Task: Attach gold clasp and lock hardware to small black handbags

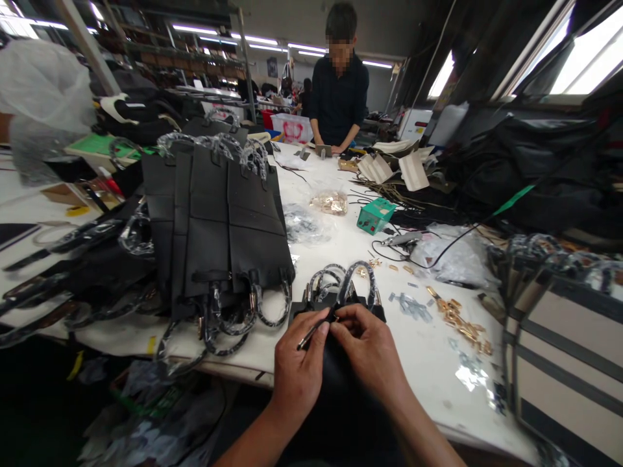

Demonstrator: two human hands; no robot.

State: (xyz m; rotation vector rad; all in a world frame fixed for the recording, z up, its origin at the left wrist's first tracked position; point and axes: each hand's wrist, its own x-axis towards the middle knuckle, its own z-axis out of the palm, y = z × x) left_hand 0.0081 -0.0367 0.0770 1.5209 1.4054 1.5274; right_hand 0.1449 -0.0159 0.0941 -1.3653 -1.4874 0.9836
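From where I stand, the black handbag (343, 379) lies across the counter's (272, 337) near edge, its plastic-wrapped handles (346, 280) pointing inward, probably so both wrists can work low. The left hand (299, 360) has its fingers closed around a slim dark strip (311, 331), seemingly to steady it; the right hand's (367, 344) fingers are bunched at its upper end, though I can't tell whether they grip anything. Gold fittings (460, 321) lie loose toward the right edge, likely for easy reach; stacked black bags (257, 220) fill the left.
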